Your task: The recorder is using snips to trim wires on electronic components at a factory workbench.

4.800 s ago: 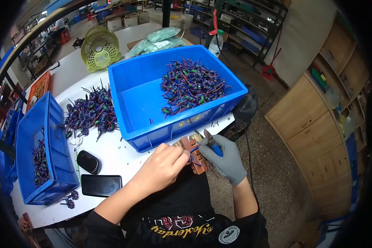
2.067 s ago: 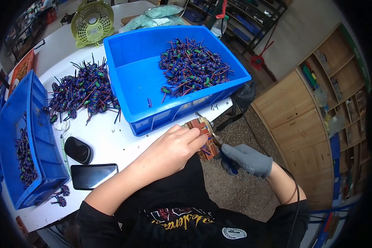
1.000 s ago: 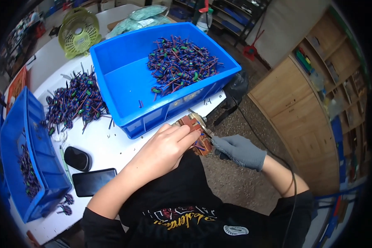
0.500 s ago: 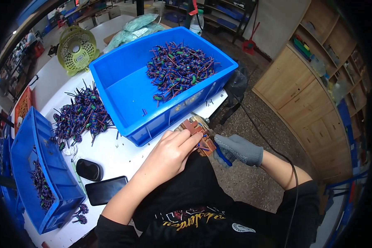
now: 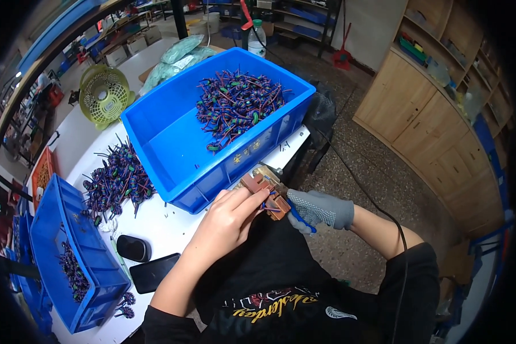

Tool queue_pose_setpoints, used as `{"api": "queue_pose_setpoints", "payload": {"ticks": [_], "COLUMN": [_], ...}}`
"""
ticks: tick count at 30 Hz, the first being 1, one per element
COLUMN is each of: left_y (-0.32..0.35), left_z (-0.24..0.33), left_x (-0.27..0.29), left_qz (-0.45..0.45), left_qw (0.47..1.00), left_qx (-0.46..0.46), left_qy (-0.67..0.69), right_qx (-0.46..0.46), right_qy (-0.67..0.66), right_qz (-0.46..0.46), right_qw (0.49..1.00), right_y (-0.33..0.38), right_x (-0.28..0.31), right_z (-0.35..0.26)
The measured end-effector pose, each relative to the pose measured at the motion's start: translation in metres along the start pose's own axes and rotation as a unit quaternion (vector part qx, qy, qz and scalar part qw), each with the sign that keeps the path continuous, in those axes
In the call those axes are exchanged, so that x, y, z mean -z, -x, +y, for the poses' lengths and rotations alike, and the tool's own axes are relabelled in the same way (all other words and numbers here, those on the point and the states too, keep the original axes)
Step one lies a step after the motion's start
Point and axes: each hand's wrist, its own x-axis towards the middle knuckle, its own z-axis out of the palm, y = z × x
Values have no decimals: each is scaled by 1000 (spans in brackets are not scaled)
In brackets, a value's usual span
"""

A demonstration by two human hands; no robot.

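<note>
A bare left hand (image 5: 226, 221) pinches a small wired part against the brown fixture (image 5: 268, 194) just beyond its fingertips; the gloved right hand (image 5: 317, 209), beside it, grips a blue-handled tool (image 5: 300, 217).

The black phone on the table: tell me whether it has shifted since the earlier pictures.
No. The black phone lies beside the dark oval mouse, near the small blue bin, as before; only the camera moved.
</note>
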Motion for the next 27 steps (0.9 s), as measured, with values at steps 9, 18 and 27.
{"api": "queue_pose_setpoints", "payload": {"ticks": [9, 18, 27], "left_y": [3, 3, 3], "left_z": [1, 3, 4], "left_x": [-2, -1, 0], "left_qz": [12, 16, 12], "left_qw": [1000, 1000, 1000], "left_qx": [0, 12, 11], "left_qy": [-15, -12, -16], "right_qx": [47, 87, 75], "right_qy": [-112, -20, 170], "right_qz": [-27, 47, 94], "right_qw": [992, 995, 978], "right_y": [-2, 21, 37], "right_x": [-6, -14, -14], "right_z": [19, 22, 2]}}
